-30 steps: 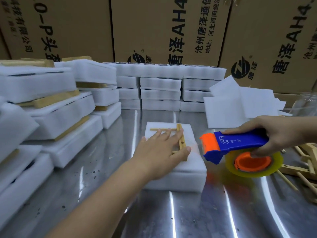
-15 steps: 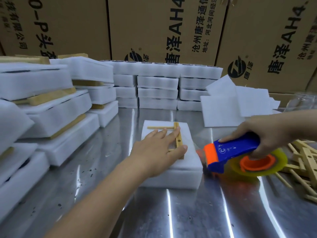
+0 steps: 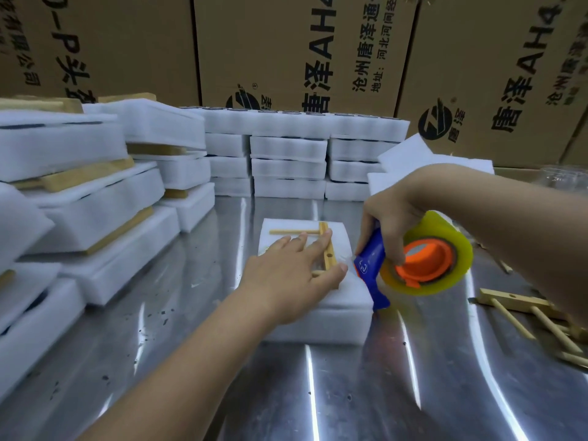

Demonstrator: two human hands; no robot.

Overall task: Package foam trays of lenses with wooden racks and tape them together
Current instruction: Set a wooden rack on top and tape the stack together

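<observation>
Rack [image 3: 329, 256] lengthwise along foam tray [image 3: 351, 294]

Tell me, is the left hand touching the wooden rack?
Touching. The head view shows the left hand lying flat across the wooden rack on the foam tray.

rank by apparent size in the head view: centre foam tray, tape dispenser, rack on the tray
1. foam tray
2. tape dispenser, a close second; it may be nearer the camera, so unsure
3. rack, clearly smallest

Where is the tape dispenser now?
Head view, right of centre: the right hand holds the tape dispenser at the right edge of the foam tray that the left hand presses.
</observation>
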